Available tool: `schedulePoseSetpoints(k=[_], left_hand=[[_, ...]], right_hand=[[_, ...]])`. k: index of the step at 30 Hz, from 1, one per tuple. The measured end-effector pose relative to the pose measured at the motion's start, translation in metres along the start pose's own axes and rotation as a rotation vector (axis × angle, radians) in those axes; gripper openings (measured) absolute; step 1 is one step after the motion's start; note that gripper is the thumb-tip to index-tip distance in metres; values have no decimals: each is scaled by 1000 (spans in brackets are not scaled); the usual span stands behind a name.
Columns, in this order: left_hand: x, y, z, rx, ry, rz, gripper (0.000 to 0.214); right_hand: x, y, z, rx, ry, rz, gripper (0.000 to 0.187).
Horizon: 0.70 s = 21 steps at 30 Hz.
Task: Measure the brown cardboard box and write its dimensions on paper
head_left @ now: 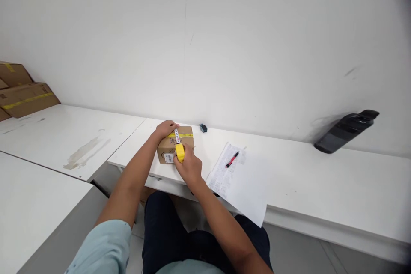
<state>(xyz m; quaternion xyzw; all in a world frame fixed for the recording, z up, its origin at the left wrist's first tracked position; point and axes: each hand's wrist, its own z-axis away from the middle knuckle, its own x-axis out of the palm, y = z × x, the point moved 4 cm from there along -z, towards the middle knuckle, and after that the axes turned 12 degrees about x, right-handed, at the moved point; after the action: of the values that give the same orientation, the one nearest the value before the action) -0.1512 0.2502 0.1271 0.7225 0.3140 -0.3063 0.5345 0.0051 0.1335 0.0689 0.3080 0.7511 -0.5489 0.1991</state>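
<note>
A small brown cardboard box [184,139] with yellow tape across its top and a barcode label on its near face sits near the front edge of a white table [289,171]. My left hand [165,129] rests on the box's far left top, fingers closed on the end of a white measuring tape blade. My right hand [189,165] grips the yellow tape measure case [180,152] at the box's near side. The blade runs across the box top between both hands.
A printed paper sheet [239,182] lies right of the box, overhanging the table edge, with a red pen [231,160] on it. A small dark object [203,127] lies by the wall. A black device [345,131] leans at the right. Flat cardboard boxes [24,96] are stacked far left.
</note>
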Motion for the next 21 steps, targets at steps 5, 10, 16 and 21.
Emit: schedulePoseSetpoints(k=[5,10,16,21], left_hand=[[-26,32,28,143,245,-78,25],[13,90,126,274,39,122,26],[118,121,219,298,-409,467,45],[101,113,172,388,-220,127,56]], right_hand=[[-34,35,31,-71,57,-214,45],[-72,113,77,-55,-42,-419,40],[-69,162,145,-167,63,-403,35],[-41,201,194,-44,86,-331,44]])
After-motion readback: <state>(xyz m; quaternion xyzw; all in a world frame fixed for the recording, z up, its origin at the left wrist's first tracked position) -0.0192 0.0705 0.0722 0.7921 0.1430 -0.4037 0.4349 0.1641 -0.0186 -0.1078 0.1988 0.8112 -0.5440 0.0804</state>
